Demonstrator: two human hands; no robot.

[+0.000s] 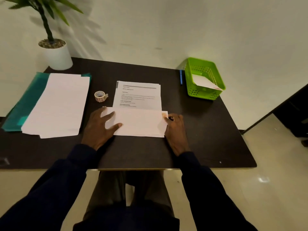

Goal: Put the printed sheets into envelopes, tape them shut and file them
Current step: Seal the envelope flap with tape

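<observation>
Finding: one white envelope (141,124) lies flat and lengthwise on the dark bench (208,130), directly in front of the person, its far edge overlapping the near end of the printed sheets (138,95).

Left grip (101,125): fingers apart and straight, palm down on the envelope's left end. Judged purpose: to pin the envelope so it does not slide while the other end is worked.

Right grip (175,129): fingers curled, tips on the envelope's right end at a small reddish strip of tape (164,115). Whether it pinches the edge or only presses on it cannot be told. Judged step: sealing that end by rubbing the strip down.

Condition of the envelope: long, plain and smooth, with no visible bulge or crease. The contents cannot be seen. The strip sits at the top right corner.

Supplies: the tape roll (100,96) stands just left of the sheets, within reach of the left grip. A stack of white paper (61,104) rests on a teal folder (25,107) at the left. The green basket (205,94) at the right rear holds one envelope leaning inside, so it is judged to be the filing place. A blue pen (181,77) lies beside it.

Progress: sheets remain unpacked, so the task is judged to be at an early stage.
</observation>
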